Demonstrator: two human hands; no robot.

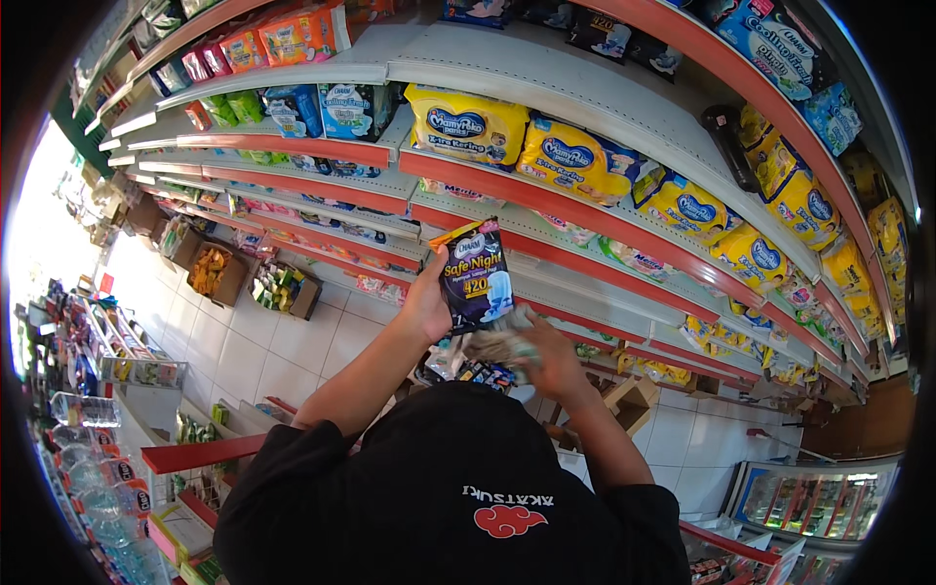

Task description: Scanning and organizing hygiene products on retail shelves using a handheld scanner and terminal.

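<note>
My left hand [430, 303] grips the left side of a dark Charm Safe Night sanitary pad pack [479, 274], held upright with its printed front in view and an orange edge at its top left. Just right of the pack's lower edge, my right hand [545, 351] holds a greyish cloth [504, 340], blurred, its folds by the pack's bottom corner. Below both hands, more packs [468, 369] show partly, the rest hidden behind the black shirt.
Long shelves with red edges [512, 190] curve across the front, bearing yellow MamyPoko diaper packs [468, 126] and blue Charm packs [347, 110]. Cardboard boxes of goods [219, 274] stand on the tiled floor at left; an open carton [632, 406] lies at right.
</note>
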